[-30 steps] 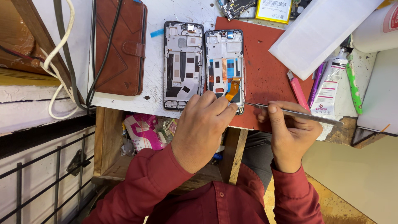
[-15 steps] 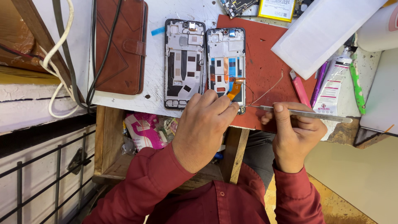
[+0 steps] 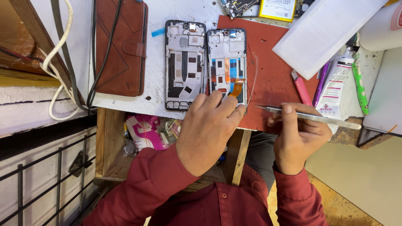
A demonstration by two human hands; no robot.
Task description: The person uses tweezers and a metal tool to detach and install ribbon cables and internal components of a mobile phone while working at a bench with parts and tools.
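Note:
Two opened phone frames lie side by side on the workbench: the left frame (image 3: pixel 184 62) on the white surface, the right frame (image 3: pixel 226 62) at the edge of a red mat (image 3: pixel 272 67). An orange flex cable (image 3: pixel 236 88) sticks up from the right frame's lower part. My left hand (image 3: pixel 208 127) rests its fingers on the bottom end of the right frame, next to that cable. My right hand (image 3: pixel 298 136) holds metal tweezers (image 3: pixel 307 116) level, with the tips pointing left toward the frame's lower right corner. A thin curved strip (image 3: pixel 253 79) lies along the frame's right side.
A brown leather phone case (image 3: pixel 121 46) and cables (image 3: pixel 63 62) lie to the left. A white flat box (image 3: pixel 326 29), glue tube (image 3: pixel 333 90), pink (image 3: pixel 302 88), purple (image 3: pixel 321 81) and green tools (image 3: pixel 360 86) sit right. A circuit board (image 3: pixel 236 6), battery (image 3: pixel 277 9) and open drawer (image 3: pixel 146 132) are nearby.
My right hand with the tweezers has drawn back to the right, away from the frame. The thin strip now lies closer along the frame's right edge. My left hand stays put.

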